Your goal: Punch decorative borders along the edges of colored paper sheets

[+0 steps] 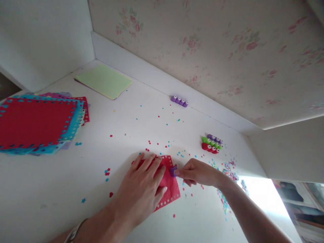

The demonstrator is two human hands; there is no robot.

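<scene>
White tabletop [58, 184], left fingers [147, 162] spread over red paper [170, 184], right fingers [184, 174] pinching purple punch [173, 171]

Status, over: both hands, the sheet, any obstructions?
Left hand flat on red sheet. Right hand gripping small purple tool at sheet's right edge. Near edge shows a row of holes. Loose cutouts scattered around, no obvious obstruction.

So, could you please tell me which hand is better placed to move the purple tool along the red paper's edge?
Probably the right hand: it grips the purple tool at the edge of the red paper, while the left hand lies spread over that sheet.
</scene>
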